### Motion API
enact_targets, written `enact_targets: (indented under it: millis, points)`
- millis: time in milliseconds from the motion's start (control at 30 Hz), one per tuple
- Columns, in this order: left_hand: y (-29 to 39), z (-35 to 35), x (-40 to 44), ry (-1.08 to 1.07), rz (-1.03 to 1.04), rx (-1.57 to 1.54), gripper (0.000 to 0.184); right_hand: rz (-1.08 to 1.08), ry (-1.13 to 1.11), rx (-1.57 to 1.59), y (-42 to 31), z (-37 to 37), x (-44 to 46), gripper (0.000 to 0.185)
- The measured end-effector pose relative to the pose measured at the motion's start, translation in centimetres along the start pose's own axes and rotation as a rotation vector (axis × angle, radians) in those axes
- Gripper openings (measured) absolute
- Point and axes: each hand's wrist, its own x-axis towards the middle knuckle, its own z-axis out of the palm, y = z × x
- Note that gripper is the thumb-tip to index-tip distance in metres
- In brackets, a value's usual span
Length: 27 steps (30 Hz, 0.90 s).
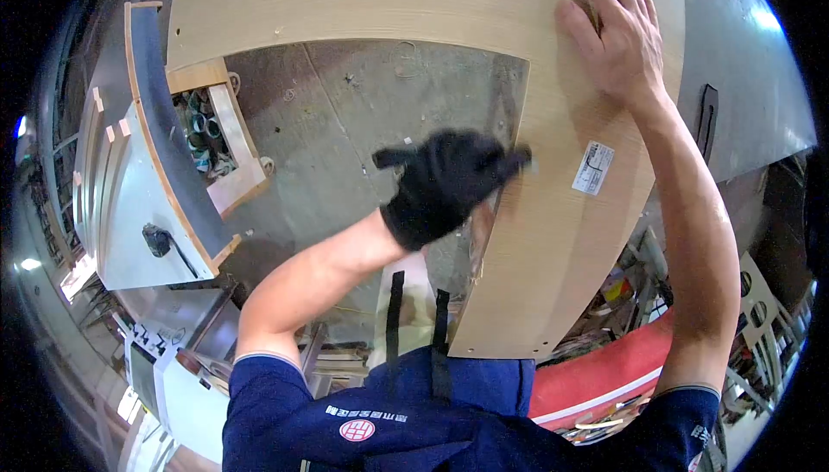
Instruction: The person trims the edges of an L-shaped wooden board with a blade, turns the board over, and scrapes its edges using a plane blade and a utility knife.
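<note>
A pale wood-grain board [553, 239] with a curved inner cutout reaches from the top of the view down to my waist. My left hand [449, 178], in a black glove, is at the board's inner edge. Its fingers look curled, and the fingertips reach the edge beside a small pale spot; whatever they grip is blurred and cannot be made out. Bare and flat, my right hand [617, 36] rests on the upper right of the board with its fingers apart. A white printed label [593, 168] is stuck on the board below that hand.
A curved panel with a dark blue-grey face [177, 139] stands at left, beside a wooden wheeled frame [237, 139] with things inside. A grey surface [751, 66] at right carries a black strip-like object [707, 118]. Red material [604, 368] and wood scraps lie at lower right.
</note>
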Motion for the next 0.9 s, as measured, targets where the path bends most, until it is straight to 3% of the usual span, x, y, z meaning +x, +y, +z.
enact_targets:
  millis: [67, 133, 200, 267, 367, 400, 467, 500, 567, 600, 667, 767, 800, 900]
  points:
    - [2.7, 0.2, -5.9, -0.276, 0.159, -0.076, 0.051, 0.015, 0.049, 0.006, -1.1, -0.2, -0.2, 0.055]
    - [6.1, 0.2, -12.6, -0.634, 0.211, -0.361, 0.053, -0.001, 0.023, 0.015, -0.1, 0.1, -0.1, 0.055]
    - [8.6, 0.2, -16.0, -0.418, 0.363, -0.497, 0.047, -0.011, 0.027, 0.015, 0.0, 0.0, 0.2, 0.054]
    - [7.7, 0.9, -15.5, -0.621, 0.103, -0.471, 0.045, -0.005, 0.043, 0.004, -0.6, -0.1, -0.2, 0.054]
    - [4.0, -1.2, -6.7, -0.286, 0.013, -0.154, 0.039, -0.021, -0.01, 0.017, 0.8, 0.7, 0.0, 0.054]
    - [2.9, -0.1, -4.1, -0.002, 0.011, -0.149, 0.042, -0.028, -0.008, -0.002, 0.9, 0.6, -0.2, 0.054]
    - [2.2, 0.9, -4.4, -0.009, 0.056, -0.152, 0.047, -0.052, 0.011, -0.034, 0.9, 0.6, -0.1, 0.054]
    - [3.2, 0.6, -5.8, -0.389, 0.001, -0.218, 0.049, -0.053, 0.058, -0.026, 0.7, 1.0, -0.2, 0.053]
    - [6.9, 0.1, -12.5, -0.634, 0.098, -0.305, 0.043, -0.09, 0.074, -0.007, 1.0, 1.0, -0.2, 0.052]
    - [8.6, 0.4, -16.7, -0.488, 0.248, -0.322, 0.038, -0.113, 0.083, 0.006, 1.0, 1.0, -0.2, 0.052]
    - [11.0, 0.6, -21.0, -0.47, 0.281, -0.396, 0.029, -0.103, 0.112, 0.035, 0.9, 1.1, -0.4, 0.051]
    - [10.9, 0.5, -19.1, -0.791, -0.079, -0.476, 0.029, -0.093, 0.104, 0.073, 0.5, 0.7, -0.6, 0.051]
    - [10.2, -1.7, -13.2, -0.83, -0.514, -0.573, 0.032, -0.09, 0.091, 0.085, 0.3, 0.5, -0.8, 0.05]
    - [6.4, 0.3, -8.5, -0.089, -0.306, -0.158, 0.024, -0.14, 0.155, 0.012, 1.8, 2.1, -0.8, 0.05]
